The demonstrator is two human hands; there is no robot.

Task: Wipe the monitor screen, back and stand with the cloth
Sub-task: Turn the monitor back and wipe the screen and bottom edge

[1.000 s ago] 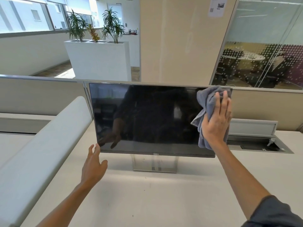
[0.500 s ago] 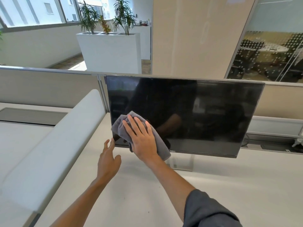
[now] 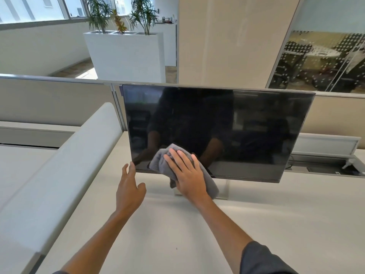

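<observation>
Since it swept right — cloth [image 3: 178, 169] lower-centre.

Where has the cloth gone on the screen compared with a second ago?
Yes, it moved: the right hand swept the cloth from the monitor top right corner to its lower left edge.

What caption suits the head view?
Right hand presses grey cloth on monitor's lower-left screen; left hand open.

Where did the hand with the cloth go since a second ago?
The right hand swept the cloth from the monitor's top right corner down to its bottom left, then a little rightward. The left hand stayed open near that corner, holding nothing.
</observation>
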